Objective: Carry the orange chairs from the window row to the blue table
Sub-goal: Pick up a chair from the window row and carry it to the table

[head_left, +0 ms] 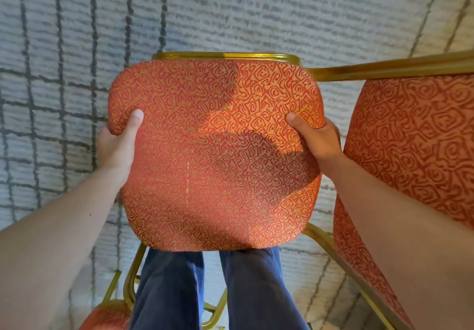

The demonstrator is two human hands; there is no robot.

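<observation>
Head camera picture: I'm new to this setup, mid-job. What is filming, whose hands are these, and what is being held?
There is no machine here: a person works with bare hands, and one camera worn on their head looks down. It is the only view. The left hand and right hand grip the cushion of an orange chair by its side edges, thumbs on top; the other fingers are hidden. A second chair is close on its right, and part of a third chair shows at the lower left. Below are the person's blue trousers and a grey carpet with dark lines. No blue table is in view.
</observation>
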